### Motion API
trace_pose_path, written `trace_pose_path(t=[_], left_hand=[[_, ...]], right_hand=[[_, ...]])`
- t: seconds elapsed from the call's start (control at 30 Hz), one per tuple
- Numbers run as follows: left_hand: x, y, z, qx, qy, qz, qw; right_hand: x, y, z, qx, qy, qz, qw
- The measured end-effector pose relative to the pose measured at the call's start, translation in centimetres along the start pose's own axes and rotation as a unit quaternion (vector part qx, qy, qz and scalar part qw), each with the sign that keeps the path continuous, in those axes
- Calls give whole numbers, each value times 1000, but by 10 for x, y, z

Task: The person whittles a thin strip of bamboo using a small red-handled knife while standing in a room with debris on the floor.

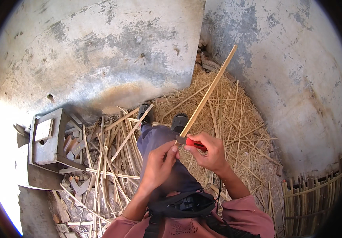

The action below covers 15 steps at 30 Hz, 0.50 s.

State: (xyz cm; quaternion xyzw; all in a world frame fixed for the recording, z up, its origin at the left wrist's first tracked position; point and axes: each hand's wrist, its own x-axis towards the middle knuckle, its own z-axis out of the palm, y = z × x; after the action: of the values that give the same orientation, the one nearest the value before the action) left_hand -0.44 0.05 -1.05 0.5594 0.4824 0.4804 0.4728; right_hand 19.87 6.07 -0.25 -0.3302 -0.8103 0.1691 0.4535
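A long, pale strip that looks like split bamboo (207, 93) slants up and away to the right from my hands. My left hand (159, 163) pinches its near end between thumb and fingers. In my right hand (212, 152) is a red-handled utility knife (195, 144), its grey blade lying against the strip close to the left fingertips. Both hands are over my dark-trousered legs, almost touching each other. The strip's far end rises free in front of the wall.
Loose strips (107, 166) lie piled on the left, near a worn wooden stool or box (48, 139). Shavings (234, 115) cover the floor ahead and to the right. Weathered walls (131, 51) stand close in front. A slatted bamboo panel (317, 196) leans at the lower right.
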Motion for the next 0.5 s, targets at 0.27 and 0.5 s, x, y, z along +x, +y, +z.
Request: trace_pose_path(t=[0.27,0.5], left_hand=[[0,3,7,21,54,31,998],[-1,-1,6,26,62,26,997]], right_hand=[[1,-4,1,-28,6,6,1000],[0,1,4,-36,16,3,999]])
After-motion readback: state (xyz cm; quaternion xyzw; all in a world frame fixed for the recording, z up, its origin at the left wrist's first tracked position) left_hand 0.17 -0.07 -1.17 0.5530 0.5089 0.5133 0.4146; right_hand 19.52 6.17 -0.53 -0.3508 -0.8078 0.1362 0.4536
